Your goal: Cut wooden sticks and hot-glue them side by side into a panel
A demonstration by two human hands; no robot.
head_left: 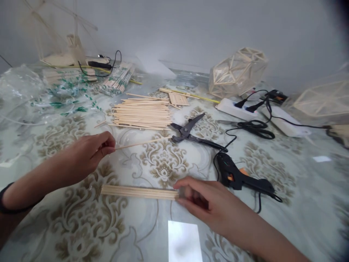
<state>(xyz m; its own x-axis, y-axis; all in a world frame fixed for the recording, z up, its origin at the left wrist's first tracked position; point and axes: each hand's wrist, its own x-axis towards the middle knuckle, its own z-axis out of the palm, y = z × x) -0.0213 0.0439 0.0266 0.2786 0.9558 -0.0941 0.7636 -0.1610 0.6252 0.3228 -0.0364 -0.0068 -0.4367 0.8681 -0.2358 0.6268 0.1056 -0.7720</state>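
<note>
Between the thumb and fingertips of my left hand (91, 154) is the end of one thin wooden stick (141, 143), which points right toward the cutters. My right hand (203, 198) curls around the right end of a flat row of wooden sticks (139, 192) lying side by side on the table. Its thumb and forefinger are at the row's end, apart from each other, with the other fingers bent. Beyond my left hand lies a pile of loose sticks (143, 112). Dark-handled cutters (188, 131) rest with jaws spread beside the pile.
A black glue gun (241, 176) lies right of my right hand, its cord running to a white power strip (236, 109). Black-handled scissors (253, 127) sit near it. Stick frameworks (237, 72) stand at the back right. Plastic wrappers (65, 98) and bundled sticks (117, 80) cover the back left.
</note>
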